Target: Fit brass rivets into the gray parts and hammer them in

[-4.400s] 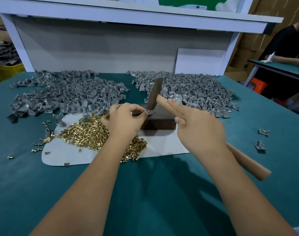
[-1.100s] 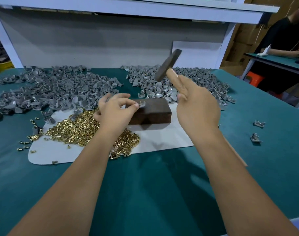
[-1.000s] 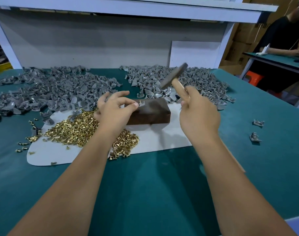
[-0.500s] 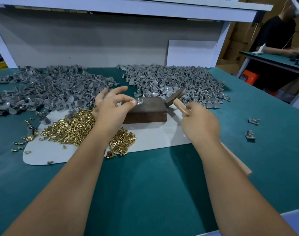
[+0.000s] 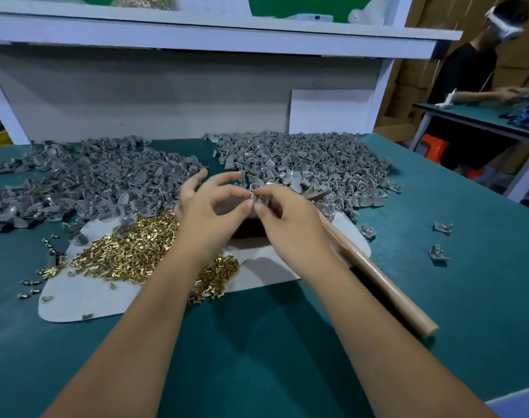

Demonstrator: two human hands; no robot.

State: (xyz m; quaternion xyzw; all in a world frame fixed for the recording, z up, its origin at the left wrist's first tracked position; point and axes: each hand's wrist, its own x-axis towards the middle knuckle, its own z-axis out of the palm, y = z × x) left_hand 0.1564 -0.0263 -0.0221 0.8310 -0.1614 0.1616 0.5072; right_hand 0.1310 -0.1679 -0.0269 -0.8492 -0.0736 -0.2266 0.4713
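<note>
— hammer is down on the table now, no longer swinging?
— yes; both hands meet over the dark block. left hand and right hand pinch one gray part between fingertips. riveting looks done, so it likely goes aside.

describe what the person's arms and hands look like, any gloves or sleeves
Both arms are bare from the bottom frame edge to the wrists: no sleeves in view. The left hand and right hand wear no gloves, and no rings, watch or bands show on fingers or wrists. Fingernails look short and plain.
</note>
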